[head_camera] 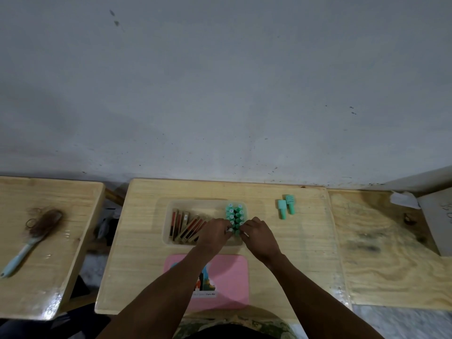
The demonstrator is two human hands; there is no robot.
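Observation:
A clear plastic tray (168, 216) sits on the middle wooden table (293, 253). Its left part holds several slim gold-and-red sticks (186, 226). Its right part holds two rows of upright teal bottles (235, 215). My left hand (215, 234) and my right hand (259, 237) meet at the near end of the teal rows, fingers curled around the nearest bottles. What exactly each finger pinches is hidden by the hands. Two more teal bottles (286, 207) lie on the table to the right of the tray.
A pink lid or mat (232, 280) with a printed label lies near the table's front edge, under my forearms. On the left table rests a light-blue hairbrush (34, 241) full of hair. A stained wooden board (386, 253) and a grey box (437, 221) stand at the right.

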